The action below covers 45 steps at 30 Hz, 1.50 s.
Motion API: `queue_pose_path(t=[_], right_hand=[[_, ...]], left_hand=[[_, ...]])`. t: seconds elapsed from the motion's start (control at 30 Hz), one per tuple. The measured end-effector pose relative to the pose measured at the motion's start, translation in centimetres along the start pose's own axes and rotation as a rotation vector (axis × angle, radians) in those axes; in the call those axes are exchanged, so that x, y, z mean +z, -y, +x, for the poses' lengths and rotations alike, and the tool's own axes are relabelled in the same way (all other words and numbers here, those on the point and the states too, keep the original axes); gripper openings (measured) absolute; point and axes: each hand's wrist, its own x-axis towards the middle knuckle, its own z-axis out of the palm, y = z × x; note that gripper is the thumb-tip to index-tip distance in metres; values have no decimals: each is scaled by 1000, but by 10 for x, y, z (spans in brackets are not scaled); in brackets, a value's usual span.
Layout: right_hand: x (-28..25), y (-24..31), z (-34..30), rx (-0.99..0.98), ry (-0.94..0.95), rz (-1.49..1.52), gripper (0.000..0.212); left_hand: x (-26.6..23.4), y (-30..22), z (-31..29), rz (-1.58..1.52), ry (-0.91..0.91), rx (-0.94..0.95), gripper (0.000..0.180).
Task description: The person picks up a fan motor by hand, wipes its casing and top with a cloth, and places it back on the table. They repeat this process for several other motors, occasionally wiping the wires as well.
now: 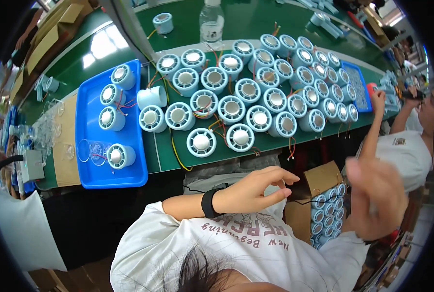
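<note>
Two hands are raised at chest height, short of the worktop: left hand pinched narrow, empty; right hand blurred, grip unclear. Nearest round fan housings lie forward of the left.

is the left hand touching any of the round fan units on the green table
Apart. The head view shows the left hand raised near the person's chest, with a dark gap below the table edge separating it from the nearest fan unit.

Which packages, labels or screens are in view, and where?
Open cardboard box: lower right beside the person's lap, brown, packed with pale blue round parts.
Cardboard boxes: upper left past the table, brown, flat.
Bottle label: on the clear plastic bottle at top centre, pale band.
Screens: none.
</note>
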Motion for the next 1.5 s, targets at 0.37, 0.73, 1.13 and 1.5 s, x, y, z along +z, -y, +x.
queue_pose_path(t=[0.37, 0.73, 1.13, 1.5], right_hand=[[129, -170, 314, -6, 180, -281, 25], [298, -252, 379, -543, 708, 195, 94], [305, -287, 380, -222, 796, 198, 75], [86, -249, 237, -141, 88, 43, 74]], left_hand=[[-52, 1, -50, -111, 142, 360, 39], [-81, 19, -74, -386, 168, 460, 37], [-80, 26, -67, -339, 102, 499, 47], [-50, -1, -63, -47, -137, 545, 30]])
